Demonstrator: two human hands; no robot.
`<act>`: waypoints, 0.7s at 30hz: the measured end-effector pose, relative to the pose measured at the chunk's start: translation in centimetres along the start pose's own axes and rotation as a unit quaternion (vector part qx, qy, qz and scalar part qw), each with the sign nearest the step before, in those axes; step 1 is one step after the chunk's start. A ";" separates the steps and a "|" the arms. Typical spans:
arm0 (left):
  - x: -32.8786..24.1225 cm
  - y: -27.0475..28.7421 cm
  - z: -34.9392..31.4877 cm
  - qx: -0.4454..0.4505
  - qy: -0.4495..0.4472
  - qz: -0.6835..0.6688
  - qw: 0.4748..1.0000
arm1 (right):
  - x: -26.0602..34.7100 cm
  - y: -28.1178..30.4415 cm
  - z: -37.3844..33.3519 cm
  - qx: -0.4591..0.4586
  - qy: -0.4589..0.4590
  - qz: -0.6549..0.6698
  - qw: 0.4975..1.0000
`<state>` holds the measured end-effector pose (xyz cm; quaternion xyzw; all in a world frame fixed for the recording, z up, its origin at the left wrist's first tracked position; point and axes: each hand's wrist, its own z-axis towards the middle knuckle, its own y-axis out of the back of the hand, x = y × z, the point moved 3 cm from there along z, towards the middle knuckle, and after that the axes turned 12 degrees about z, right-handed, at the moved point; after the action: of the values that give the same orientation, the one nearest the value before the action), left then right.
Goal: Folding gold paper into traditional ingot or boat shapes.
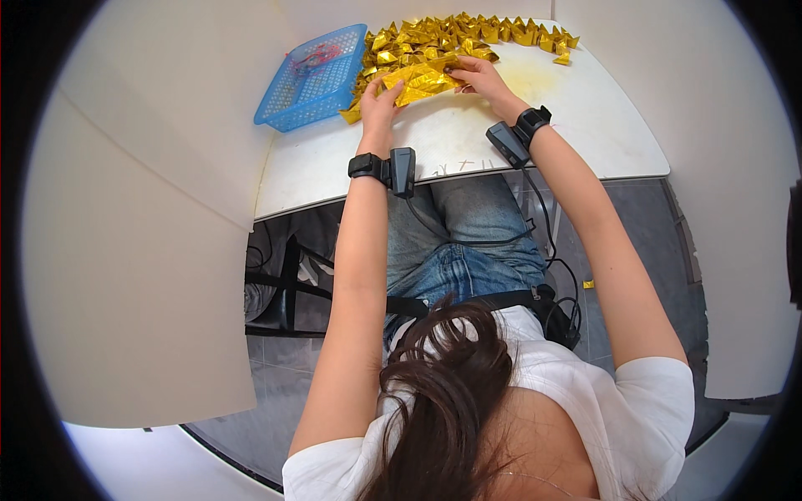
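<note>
Between my two hands, over the white table [535, 150], a creased sheet of shiny gold foil paper [422, 83] is stretched out. Its left end is gripped between the thumb and fingers of my left hand [380, 106]. My right hand [482, 80] pinches the right end, with dark-tipped fingers on the upper edge. Just beyond the sheet lies a heap of folded gold paper pieces [468, 32] with pointed tips, partly hidden behind it and my hands.
A blue plastic basket [307, 118] holding a tangle of pinkish string [322, 55] stands at the table's left edge. Pale partitions [159, 234] rise on both sides. Black wrist-worn devices [403, 171] trail cables toward my waist. A small gold scrap [589, 285] lies on the floor.
</note>
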<state>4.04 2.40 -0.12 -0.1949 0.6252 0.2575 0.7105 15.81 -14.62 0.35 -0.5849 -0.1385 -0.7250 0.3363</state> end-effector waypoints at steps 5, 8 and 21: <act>-0.3 -0.3 -0.3 0.056 -0.012 -0.010 0.998 | 0.7 -0.5 -0.7 0.014 -0.008 0.006 1.000; -1.0 -0.6 -1.0 0.066 -0.015 -0.013 0.998 | 1.1 -0.6 -0.9 0.055 0.011 -0.013 0.998; -1.4 -0.5 -1.1 0.120 0.014 -0.088 0.989 | 0.7 0.0 -0.4 0.029 0.055 -0.037 0.997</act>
<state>3.41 1.17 1.05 -0.1656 0.6422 0.1144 0.7396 15.47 -15.11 0.88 -0.5284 -0.1622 -0.7639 0.3331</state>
